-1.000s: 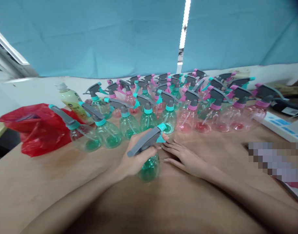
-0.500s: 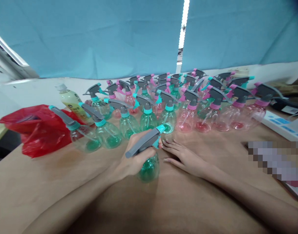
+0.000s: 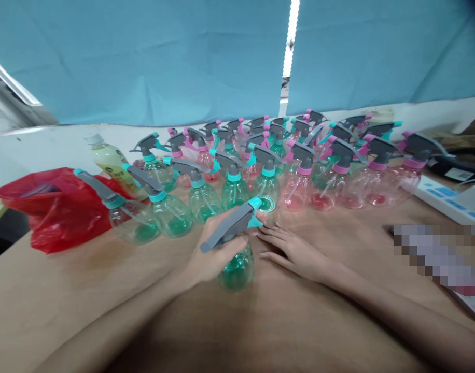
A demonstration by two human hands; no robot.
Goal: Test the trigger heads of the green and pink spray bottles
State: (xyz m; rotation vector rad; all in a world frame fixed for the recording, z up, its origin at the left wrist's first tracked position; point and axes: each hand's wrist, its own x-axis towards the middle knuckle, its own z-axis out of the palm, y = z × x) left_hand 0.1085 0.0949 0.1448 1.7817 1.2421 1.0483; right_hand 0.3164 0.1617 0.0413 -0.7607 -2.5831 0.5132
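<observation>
And here's the left hand (image 3: pixel 212 251), wrapped firmly round the neck of a green spray bottle (image 3: pixel 237 272), thumb just under the gray trigger head (image 3: pixel 229 228) with its teal nozzle. Right beside it, the right hand (image 3: pixel 295 251) lies palm down, fingers loose and gripping nothing, on the wooden table (image 3: pixel 307 331). The held bottle sits on the person's side of a packed crowd: green bottles (image 3: pixel 204 199) to the left, pink bottles (image 3: pixel 295 194) to the right (quite a turnout!). Farther left, a red bag (image 3: pixel 66 223) slumps before a yellowish bottle (image 3: pixel 109 158).
</observation>
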